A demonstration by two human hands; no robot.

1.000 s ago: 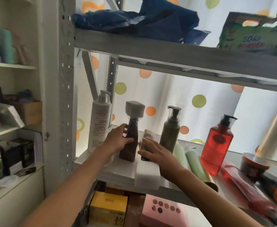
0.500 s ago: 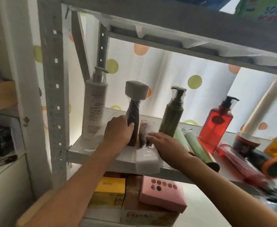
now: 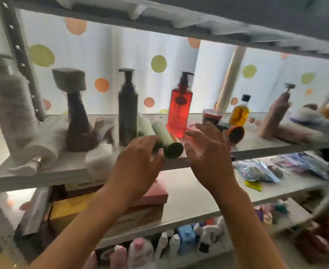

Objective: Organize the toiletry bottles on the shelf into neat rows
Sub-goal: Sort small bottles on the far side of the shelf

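Your left hand point(image 3: 135, 164) curls at the near ends of two pale green tubes point(image 3: 162, 134) that lie on their sides at the shelf point(image 3: 66, 169) edge; its fingertips touch the dark cap of the nearer-left tube, but blur hides whether it really pinches, so I cannot tell. Your right hand point(image 3: 208, 152) is spread, fingers straight, holding nothing, just to the right of those tubes and in front of the red pump bottle point(image 3: 180, 109).

The risks sit close to your hands. The round tubes overhang the edge and could roll off if you nudge rather than grasp them. Just behind your left fingers stands the tall dark pump bottle point(image 3: 127, 111), narrow and easy to topple with a knuckle; the red bottle behind your right fingers is the same. Beyond your right hand an orange-lidded jar point(image 3: 235, 133) lies on its side and may roll if bumped.

No label or brand can be read; everything is smeared by motion
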